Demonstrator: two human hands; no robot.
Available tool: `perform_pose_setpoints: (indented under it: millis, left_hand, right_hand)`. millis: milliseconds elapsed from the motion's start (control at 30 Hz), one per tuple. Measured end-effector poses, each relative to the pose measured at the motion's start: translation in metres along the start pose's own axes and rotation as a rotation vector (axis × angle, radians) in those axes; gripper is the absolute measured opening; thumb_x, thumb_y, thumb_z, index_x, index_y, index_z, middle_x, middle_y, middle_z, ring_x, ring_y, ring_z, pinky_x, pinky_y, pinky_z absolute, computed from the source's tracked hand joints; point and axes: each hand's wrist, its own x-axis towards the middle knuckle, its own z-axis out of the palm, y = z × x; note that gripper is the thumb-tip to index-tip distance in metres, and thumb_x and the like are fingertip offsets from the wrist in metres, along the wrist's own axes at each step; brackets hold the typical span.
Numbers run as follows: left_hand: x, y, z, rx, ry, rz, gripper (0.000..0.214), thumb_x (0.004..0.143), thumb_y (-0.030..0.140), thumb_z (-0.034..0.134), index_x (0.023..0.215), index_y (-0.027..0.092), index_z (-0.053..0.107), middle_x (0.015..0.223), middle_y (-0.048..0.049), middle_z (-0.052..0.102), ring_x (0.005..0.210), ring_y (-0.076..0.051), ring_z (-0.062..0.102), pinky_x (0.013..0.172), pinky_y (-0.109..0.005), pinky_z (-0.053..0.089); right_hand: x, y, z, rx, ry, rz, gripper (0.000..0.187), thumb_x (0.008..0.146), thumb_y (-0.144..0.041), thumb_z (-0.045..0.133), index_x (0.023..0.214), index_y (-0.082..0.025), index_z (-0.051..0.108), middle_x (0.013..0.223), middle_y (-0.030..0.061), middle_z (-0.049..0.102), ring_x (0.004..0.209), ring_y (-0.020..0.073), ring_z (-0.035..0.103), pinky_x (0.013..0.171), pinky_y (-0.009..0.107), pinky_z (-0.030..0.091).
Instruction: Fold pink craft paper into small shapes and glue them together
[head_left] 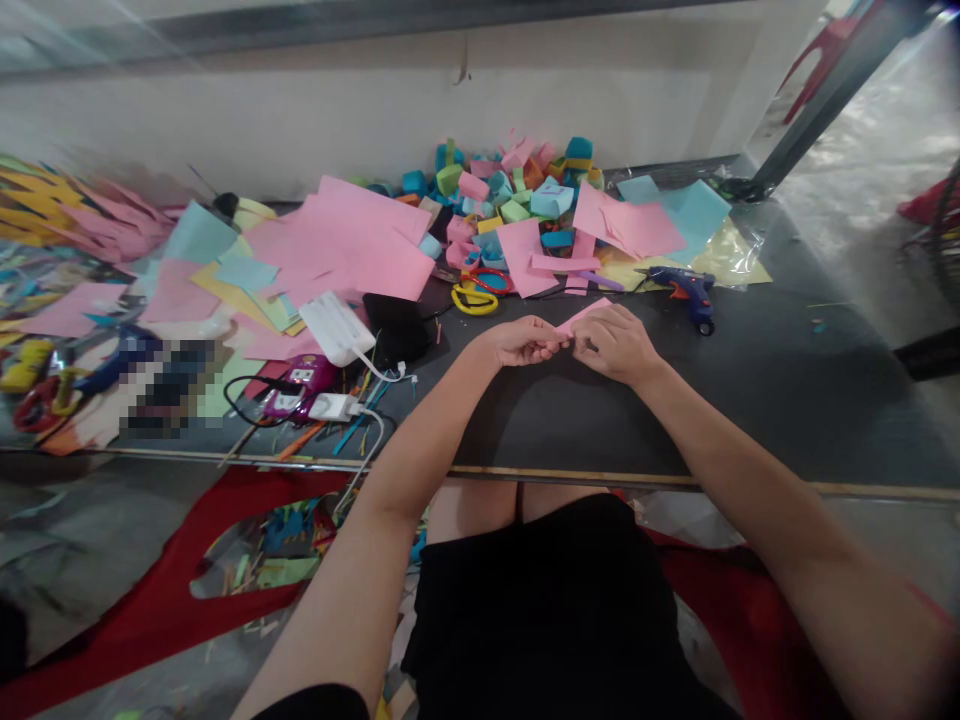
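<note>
Right hand (611, 342) is covering much of the pink paper strip (581, 318); left hand (529, 342) is hiding its near end, so fold unclear. Mosaic patch (169, 388) is masking whatever is lying under it. Blue tool (124, 355) beside it is showing blurred. Left edge is cutting off the yellow cut paper (34, 205); bottom edge is clipping the left sleeve (315, 703). Black garment (540, 600) is blocking part of the red chair (127, 610). Bluish scrap (817, 326), table's (787, 400) right end: reading too small to identify.

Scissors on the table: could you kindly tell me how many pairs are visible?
2: one pair beyond the left hand, another pair far left on the table. Paper may hide more.
</note>
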Motion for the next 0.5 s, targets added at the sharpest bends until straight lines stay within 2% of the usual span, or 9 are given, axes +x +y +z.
perform_pose_setpoints:
  millis: [167, 300, 400, 500]
  left_hand:
    - [-0.009, 0.004, -0.012, 0.084, -0.055, 0.000, 0.027, 0.077, 0.031, 0.093, 0.068, 0.014, 0.075, 0.050, 0.0021, 0.052, 0.044, -0.006, 0.046, 0.043, -0.021, 0.041]
    - [-0.013, 0.007, -0.021, 0.136, -0.053, 0.015, 0.030, 0.072, 0.039, 0.094, 0.068, 0.016, 0.076, 0.049, 0.0011, 0.053, 0.043, -0.006, 0.044, 0.041, -0.022, 0.040]
    - [-0.015, 0.008, -0.025, 0.173, -0.042, 0.030, 0.038, 0.064, 0.048, 0.097, 0.064, 0.018, 0.073, 0.048, 0.0021, 0.050, 0.041, -0.006, 0.040, 0.037, -0.021, 0.032]
    - [-0.017, 0.009, -0.029, 0.201, -0.049, 0.047, 0.042, 0.059, 0.051, 0.098, 0.064, 0.019, 0.072, 0.047, 0.0026, 0.047, 0.042, -0.006, 0.038, 0.039, -0.024, 0.032]
  right_hand:
    - [-0.002, 0.005, -0.003, -0.039, -0.023, -0.014, 0.019, 0.094, -0.014, 0.053, 0.082, -0.026, 0.061, 0.097, 0.0046, 0.078, 0.095, 0.0224, 0.067, 0.085, 0.040, 0.050]
    - [-0.002, 0.012, -0.002, -0.106, 0.015, -0.038, 0.022, 0.094, -0.013, 0.050, 0.079, -0.026, 0.057, 0.093, 0.0046, 0.079, 0.090, 0.0224, 0.068, 0.082, 0.039, 0.051]
    - [-0.002, 0.016, -0.002, -0.110, 0.019, 0.030, 0.021, 0.091, -0.011, 0.050, 0.078, -0.026, 0.054, 0.093, 0.0054, 0.078, 0.090, 0.0232, 0.069, 0.083, 0.040, 0.052]
    - [-0.004, 0.020, -0.006, -0.096, -0.003, 0.146, 0.020, 0.089, -0.011, 0.052, 0.076, -0.026, 0.052, 0.094, 0.0065, 0.077, 0.093, 0.0252, 0.069, 0.086, 0.044, 0.052]
